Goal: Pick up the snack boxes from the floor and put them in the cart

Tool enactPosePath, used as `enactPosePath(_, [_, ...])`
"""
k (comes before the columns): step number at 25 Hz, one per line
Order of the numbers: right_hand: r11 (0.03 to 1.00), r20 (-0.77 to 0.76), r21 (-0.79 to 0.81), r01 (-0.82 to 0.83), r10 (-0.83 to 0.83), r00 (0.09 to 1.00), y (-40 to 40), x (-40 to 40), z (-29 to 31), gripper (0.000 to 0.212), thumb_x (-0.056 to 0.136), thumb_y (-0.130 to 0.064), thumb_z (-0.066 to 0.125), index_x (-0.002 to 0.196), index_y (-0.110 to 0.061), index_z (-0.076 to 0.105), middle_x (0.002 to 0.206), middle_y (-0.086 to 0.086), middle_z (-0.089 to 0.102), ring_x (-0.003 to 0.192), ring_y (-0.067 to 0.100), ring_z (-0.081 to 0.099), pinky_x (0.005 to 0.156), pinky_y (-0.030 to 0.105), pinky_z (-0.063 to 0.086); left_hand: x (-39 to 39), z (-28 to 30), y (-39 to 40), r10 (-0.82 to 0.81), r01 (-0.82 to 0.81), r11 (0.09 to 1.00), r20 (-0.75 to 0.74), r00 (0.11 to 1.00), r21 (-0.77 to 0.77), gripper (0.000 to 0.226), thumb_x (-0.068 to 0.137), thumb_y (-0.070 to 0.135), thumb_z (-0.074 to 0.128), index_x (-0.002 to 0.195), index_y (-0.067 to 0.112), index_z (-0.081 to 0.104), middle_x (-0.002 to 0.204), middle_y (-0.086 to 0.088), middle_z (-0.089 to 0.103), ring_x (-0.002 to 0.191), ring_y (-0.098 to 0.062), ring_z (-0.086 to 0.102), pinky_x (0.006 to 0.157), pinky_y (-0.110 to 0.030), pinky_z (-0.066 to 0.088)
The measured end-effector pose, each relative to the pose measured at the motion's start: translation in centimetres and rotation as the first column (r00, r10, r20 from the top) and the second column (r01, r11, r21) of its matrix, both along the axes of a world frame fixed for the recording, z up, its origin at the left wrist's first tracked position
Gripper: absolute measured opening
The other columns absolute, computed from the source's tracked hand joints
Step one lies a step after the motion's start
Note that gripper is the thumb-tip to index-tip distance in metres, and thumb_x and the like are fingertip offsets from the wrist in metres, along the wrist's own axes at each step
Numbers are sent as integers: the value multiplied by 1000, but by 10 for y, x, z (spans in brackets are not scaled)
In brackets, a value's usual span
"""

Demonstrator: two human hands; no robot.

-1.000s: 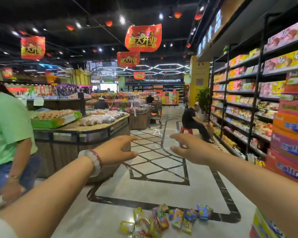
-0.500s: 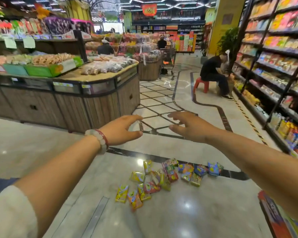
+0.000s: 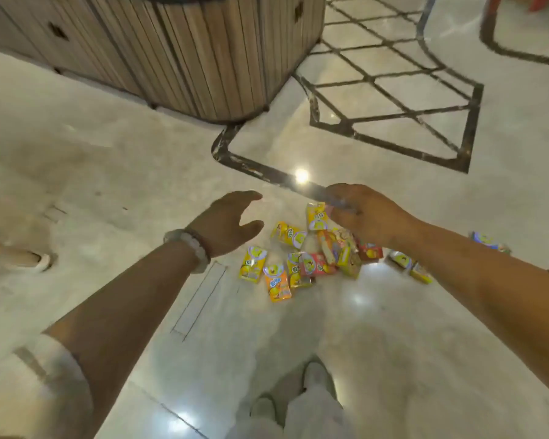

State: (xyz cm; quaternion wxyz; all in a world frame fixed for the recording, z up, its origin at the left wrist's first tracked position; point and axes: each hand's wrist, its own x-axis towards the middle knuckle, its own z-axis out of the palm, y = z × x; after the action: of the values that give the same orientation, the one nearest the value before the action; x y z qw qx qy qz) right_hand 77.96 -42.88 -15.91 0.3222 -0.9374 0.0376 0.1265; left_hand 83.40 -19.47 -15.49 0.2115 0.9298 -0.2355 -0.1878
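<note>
Snack boxes [image 3: 311, 258]: loose heap on the pale marble floor [image 3: 108, 160], ahead of the person's shoes; none in any container, and no cart shows in this view.
Count, heap: about nine or ten small cartons seen; overlap and blur stop an exact tally.
Count, yellow: roughly five, among them a yellow box [image 3: 253, 264] at the heap's left edge and another yellow box [image 3: 316, 216] at the far end, just under the right fingers.
Count, orange: one orange box [image 3: 277, 282], nearest the camera, lying flat.
Count, red/pink: about two, one pink box [image 3: 317, 263] in the middle, one red box [image 3: 369, 251] partly under the right wrist.
Strays: two more cartons past the right forearm, one [image 3: 404, 262] near the heap, and a bluish one [image 3: 487, 240] further right on the dark inlay line.
Left hand [image 3: 227, 221]: above the floor left of the heap, fingers straight and spread, thumb apart; grip wide, holding nothing.
Left wrist: pale bead bracelet [image 3: 189, 248].
Right hand [image 3: 366, 217]: over the heap's far side, fingers bent downward toward the boxes; blur hides whether any box is touched, so I cannot tell the grip.
Surroundings: curved wooden slatted display stand [image 3: 203, 52] beyond; another person's shoe [image 3: 34, 259] at the left edge.
</note>
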Motion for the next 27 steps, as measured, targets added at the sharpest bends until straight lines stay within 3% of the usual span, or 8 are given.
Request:
enactPosePath(7, [994,-131,73,76,-66,989,31,68,-243,40,95,-27,52,134,-17,49,130,7,54,112,19,52,81,17,31,72,-234,28,146,-137,988,-161,976,65,53,92,19,55,141,13,36,147,-7,36,132,-20,36,100,-20,26])
enactPosePath(10, [997,-175,63,43,-31,984,48,80,-371,36,94,-22,55,128,-13,54,111,2,59,109,21,54,86,23,35,90,-365,44,181,-167,982,-197,964,85,57,91,20,57,142,13,33,148,-7,35,134,-21,35,103,-20,24])
enactPosePath(12, [1000,-176,21,-9,12,984,54,84,-455,29,92,-16,56,119,-6,58,89,-3,57,91,20,53,82,26,39,100,-449,50,219,-201,974,-217,951,100,64,90,29,57,144,11,28,150,-9,32,137,-21,32,106,-21,21])
enactPosePath(14, [998,-228,-40,-55,45,973,61,97,-533,32,92,-17,54,121,-2,55,102,7,61,98,26,54,89,34,42,114,-524,50,259,-245,965,-202,945,88,85,73,55,43,144,10,30,149,-10,34,137,-22,32,105,-21,21])
enactPosePath(17, [996,-235,-75,-52,34,971,67,112,-624,35,89,-25,56,121,-10,55,116,12,60,111,29,53,85,31,41,139,-614,46,308,-301,951,-203,929,67,100,53,61,27,141,14,37,147,-9,37,138,-22,30,104,-22,21])
enactPosePath(21, [993,-249,-83,-85,62,966,83,105,-681,53,92,-26,52,140,-8,34,139,10,38,132,27,34,97,26,29,154,-695,43,357,-334,932,-200,912,139,64,89,33,55,146,25,26,156,-10,17,143,-25,17,109,-27,19])
enactPosePath(24, [996,-245,-91,-19,-4,970,94,89,-683,74,90,-30,56,147,-6,17,146,10,30,135,25,30,103,24,27,140,-714,40,374,-341,919,-167,912,196,79,84,34,64,148,31,17,156,-9,13,136,-34,30,107,-39,30])
enactPosePath(27, [984,-297,-177,-29,-25,955,106,92,-683,93,89,-43,58,150,-6,-1,155,10,17,137,25,26,106,28,29,135,-729,48,462,-439,884,-153,874,163,106,69,45,75,149,31,6,146,-12,33,128,-38,38,104,-46,35])
